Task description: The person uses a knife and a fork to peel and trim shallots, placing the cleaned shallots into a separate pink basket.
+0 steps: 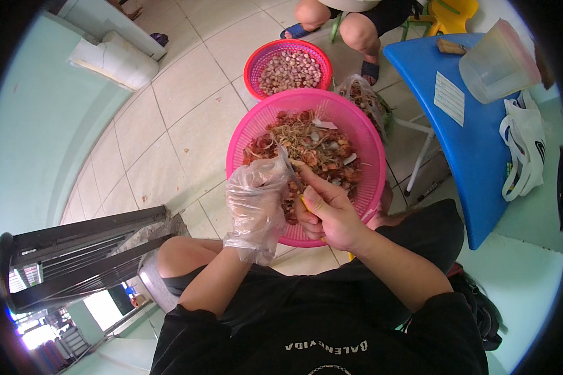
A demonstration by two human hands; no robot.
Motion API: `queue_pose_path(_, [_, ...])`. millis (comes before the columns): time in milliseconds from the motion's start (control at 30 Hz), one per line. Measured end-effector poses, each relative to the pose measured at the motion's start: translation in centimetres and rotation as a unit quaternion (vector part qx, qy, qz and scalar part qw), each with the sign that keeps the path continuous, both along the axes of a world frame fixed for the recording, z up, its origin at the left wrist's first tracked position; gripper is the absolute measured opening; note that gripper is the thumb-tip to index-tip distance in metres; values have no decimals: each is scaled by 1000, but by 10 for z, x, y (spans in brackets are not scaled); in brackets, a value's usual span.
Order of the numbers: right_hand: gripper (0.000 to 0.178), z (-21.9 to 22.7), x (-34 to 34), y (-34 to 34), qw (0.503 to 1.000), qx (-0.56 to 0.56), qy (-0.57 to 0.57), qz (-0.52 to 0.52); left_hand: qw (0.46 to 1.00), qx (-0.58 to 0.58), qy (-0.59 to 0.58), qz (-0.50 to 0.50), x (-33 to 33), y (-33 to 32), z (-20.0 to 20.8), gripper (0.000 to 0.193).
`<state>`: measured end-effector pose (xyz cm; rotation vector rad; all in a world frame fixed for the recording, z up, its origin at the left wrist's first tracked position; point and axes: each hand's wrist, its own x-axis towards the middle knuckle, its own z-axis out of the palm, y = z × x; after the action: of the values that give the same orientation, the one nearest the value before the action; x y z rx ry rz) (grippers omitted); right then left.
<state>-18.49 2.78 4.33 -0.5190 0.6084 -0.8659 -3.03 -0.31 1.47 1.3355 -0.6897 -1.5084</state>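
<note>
My left hand (pixel 256 199), in a clear plastic glove, is closed over the near left part of a large pink basket (pixel 375 159). Whatever it pinches is hidden by the fingers and the crinkled glove. Bare, my right hand (pixel 334 215) grips a small knife (pixel 295 178) with a yellow handle, its blade against the gloved fingers. Below both hands, the basket holds a heap of reddish-brown skins and dry roots (pixel 316 147), with a few pale scraps on top. Just beyond stands a smaller red basket (pixel 250 72) of peeled shallots (pixel 291 72).
At right, a blue table (pixel 431 81) bears a clear plastic tub (pixel 497 65), a brush (pixel 450 47), a paper sheet (pixel 449 99) and a white bag (pixel 525 147). Another person's legs (pixel 360 37) and a filled plastic bag (pixel 364 100) are beyond. A dark railing (pixel 87 234) stands left.
</note>
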Motion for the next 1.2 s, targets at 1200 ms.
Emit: queue_pose_path(1200, [53,-2,-7,-7,978,-138,156,14,967,61,249,16,6,-3,24,29])
